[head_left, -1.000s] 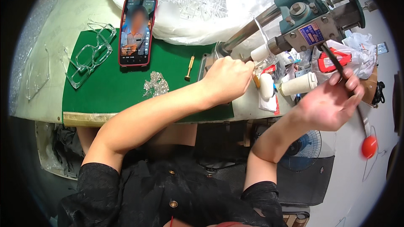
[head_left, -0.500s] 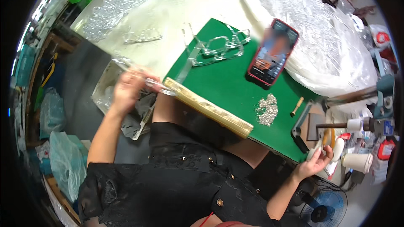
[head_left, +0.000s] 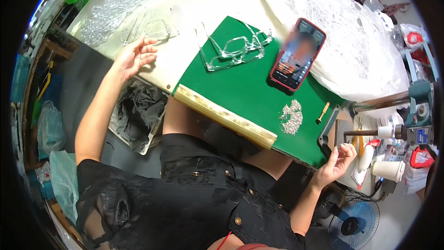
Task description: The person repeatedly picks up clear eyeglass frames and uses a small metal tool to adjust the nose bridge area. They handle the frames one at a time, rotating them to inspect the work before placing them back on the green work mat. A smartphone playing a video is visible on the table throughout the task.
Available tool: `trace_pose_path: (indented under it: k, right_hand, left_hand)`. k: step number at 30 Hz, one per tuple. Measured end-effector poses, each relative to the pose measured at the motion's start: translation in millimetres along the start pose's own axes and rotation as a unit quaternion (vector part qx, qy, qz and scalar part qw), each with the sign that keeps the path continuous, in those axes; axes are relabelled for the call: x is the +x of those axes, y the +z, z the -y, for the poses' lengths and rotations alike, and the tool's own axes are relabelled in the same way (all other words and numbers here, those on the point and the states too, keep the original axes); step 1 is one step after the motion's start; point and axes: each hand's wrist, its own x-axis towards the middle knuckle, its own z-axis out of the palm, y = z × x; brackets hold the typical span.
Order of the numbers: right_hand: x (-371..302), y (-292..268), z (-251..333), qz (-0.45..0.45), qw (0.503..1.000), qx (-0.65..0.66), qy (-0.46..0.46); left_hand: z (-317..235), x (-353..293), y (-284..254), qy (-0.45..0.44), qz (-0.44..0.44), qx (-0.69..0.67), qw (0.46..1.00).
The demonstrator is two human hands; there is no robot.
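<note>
My left hand [head_left: 134,59] is over the left edge of the white table, its fingers apart and nothing in them. Just beyond it lie clear plastic glasses frames [head_left: 158,28]. My right hand [head_left: 336,163] rests palm up by the right table edge, beside a bench press [head_left: 418,113]. Its fingers curl loosely, and I see nothing held in them. More clear glasses frames [head_left: 238,48] lie with their temples spread on the green mat [head_left: 210,81]. A heap of tiny silvery parts [head_left: 291,118] sits on the mat's right side.
A phone [head_left: 298,55] in a red case stands out at the mat's far right. A gold strip [head_left: 224,116] runs along the near edge. Beside it are a small brass tool [head_left: 323,112], a big clear plastic bag [head_left: 342,41], a bin of dark cloth [head_left: 138,113] and a fan [head_left: 354,224].
My left hand has let go of the clear glasses piece it held and moved up beside the frames on the white table. My right hand has shifted slightly left and up, its fingers curling more.
</note>
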Motion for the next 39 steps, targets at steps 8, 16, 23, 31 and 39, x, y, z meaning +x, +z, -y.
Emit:
trace_pose_path:
  k: [8, 16, 23, 31, 39]
  right_hand:
    - [0.4, 7.4, 12.6, 0.249, 0.963, -0.099, -0.026]
    - [-4.9, 17.9, 17.1, 0.377, 0.878, -0.237, -0.178]
    - [-5.1, 15.4, 8.0, 0.314, 0.939, -0.134, -0.029]
    - [0.6, 25.3, -0.8, 0.315, 0.939, -0.132, 0.046]
    - [3.6, 23.8, 4.9, 0.354, 0.919, -0.171, -0.034]
  left_hand:
    - [-2.9, 55.6, 167.0, 0.285, 0.086, 0.398, 0.868]
    - [27.6, 132.3, 217.7, 0.221, 0.156, 0.470, 0.840]
    - [-54.7, 87.1, 167.5, 0.168, 0.171, 0.117, 0.964]
    - [-2.2, -17.3, 208.9, 0.399, 0.274, 0.253, 0.837]
    - [60.7, -57.5, 214.0, 0.373, 0.375, 0.329, 0.782]
